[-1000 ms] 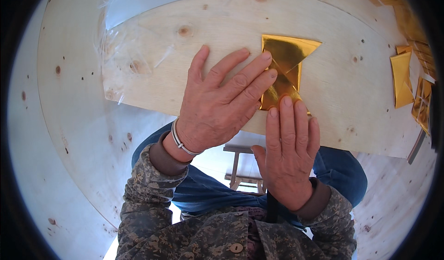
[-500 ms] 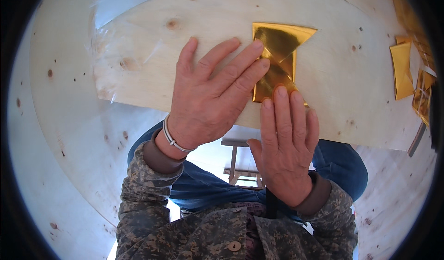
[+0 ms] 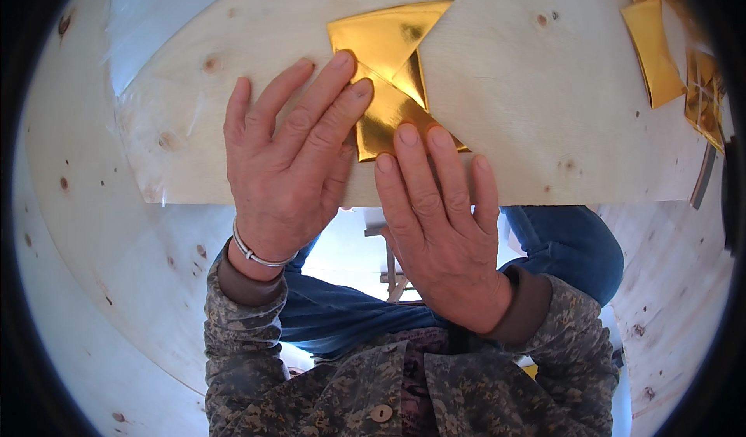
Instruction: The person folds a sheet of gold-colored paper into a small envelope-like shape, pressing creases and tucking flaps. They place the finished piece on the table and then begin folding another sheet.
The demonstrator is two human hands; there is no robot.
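A shiny gold sheet of paper (image 3: 386, 64), folded into overlapping triangles, lies on a pale plywood board (image 3: 544, 126). My left hand (image 3: 287, 157) lies flat on the board, its fingertips pressing the paper's left edge. My right hand (image 3: 439, 219) lies flat beside it, with its fingertips on the paper's lower corner. Neither hand grips anything; both press down with fingers spread. A thin silver bracelet circles my left wrist.
More gold paper pieces (image 3: 657, 48) lie at the board's far right edge. A sheet of clear plastic (image 3: 155, 17) covers the upper left. Below the board are my jeans-clad legs (image 3: 567, 243) and a wooden stool (image 3: 392, 262). Curved plywood walls (image 3: 93, 266) surround the spot.
Both hands have slid slightly along the gold paper, pressing its folds. The view has shifted, so the paper now sits further left.
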